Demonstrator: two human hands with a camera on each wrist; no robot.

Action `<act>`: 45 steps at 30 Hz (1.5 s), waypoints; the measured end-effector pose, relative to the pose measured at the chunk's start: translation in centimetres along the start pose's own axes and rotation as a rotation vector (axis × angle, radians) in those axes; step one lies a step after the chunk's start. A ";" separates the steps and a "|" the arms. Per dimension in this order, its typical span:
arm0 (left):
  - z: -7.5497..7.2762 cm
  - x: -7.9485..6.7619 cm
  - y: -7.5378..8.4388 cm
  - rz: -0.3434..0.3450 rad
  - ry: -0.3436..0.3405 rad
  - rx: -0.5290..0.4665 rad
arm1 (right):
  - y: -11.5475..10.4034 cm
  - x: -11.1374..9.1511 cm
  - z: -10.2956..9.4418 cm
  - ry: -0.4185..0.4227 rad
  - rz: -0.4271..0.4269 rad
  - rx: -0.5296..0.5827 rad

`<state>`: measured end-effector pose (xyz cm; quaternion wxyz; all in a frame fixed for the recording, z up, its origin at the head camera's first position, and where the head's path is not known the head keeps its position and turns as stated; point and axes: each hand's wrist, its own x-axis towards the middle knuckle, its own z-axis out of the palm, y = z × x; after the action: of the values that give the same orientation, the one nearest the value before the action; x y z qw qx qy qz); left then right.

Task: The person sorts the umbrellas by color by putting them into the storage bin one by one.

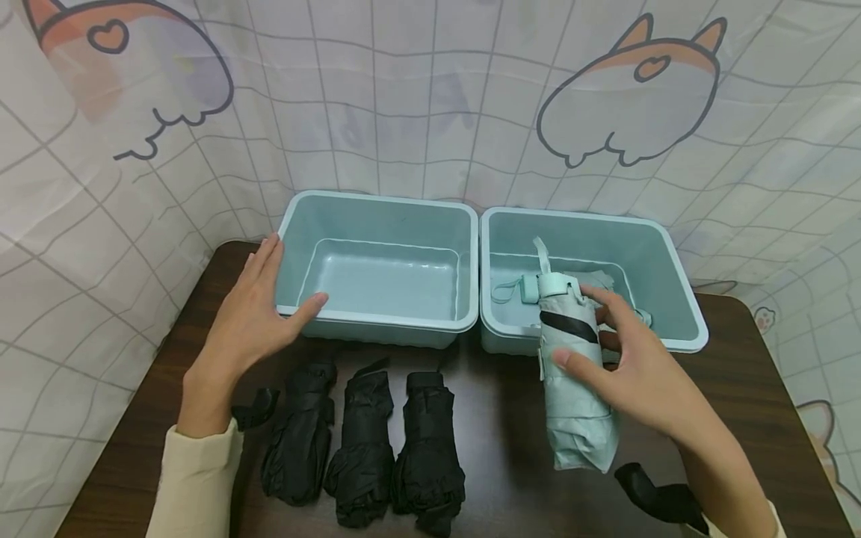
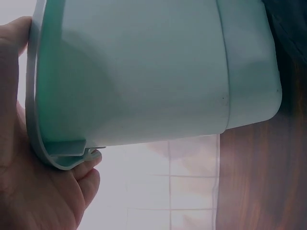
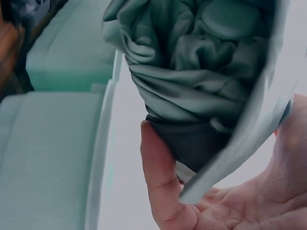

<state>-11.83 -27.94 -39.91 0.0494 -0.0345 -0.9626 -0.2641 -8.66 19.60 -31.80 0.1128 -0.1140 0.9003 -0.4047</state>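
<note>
A light mint folding umbrella (image 1: 578, 388) with a black stripe is gripped in my right hand (image 1: 625, 359), thumb across its front and fingers behind it. It overlaps the front rim of the right bin (image 1: 673, 345), handle end toward the bin. The right wrist view shows the umbrella's gathered fabric (image 3: 192, 86) close up, with a finger along the dark stripe. My left hand (image 1: 252, 314) rests at the front left corner of the left bin (image 1: 390, 325), fingers extended along its side and thumb over the front rim. Nothing lies inside that bin.
Mint umbrella parts, including a handle (image 1: 529, 289) with a wrist loop, lie in the right bin. Three black folded umbrellas (image 1: 299, 441) lie side by side before the left bin on the dark wooden table (image 1: 511, 478). Behind hangs a checked curtain (image 1: 403, 97).
</note>
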 end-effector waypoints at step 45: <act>0.0 0.1 0.3 -0.013 -0.008 0.002 | -2.0 14.8 -1.4 0.008 0.136 -0.283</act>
<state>-11.93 -27.71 -39.75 0.0441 -0.0293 -0.9633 -0.2631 -22.93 14.93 -31.01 0.1193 -0.0658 0.9544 -0.2655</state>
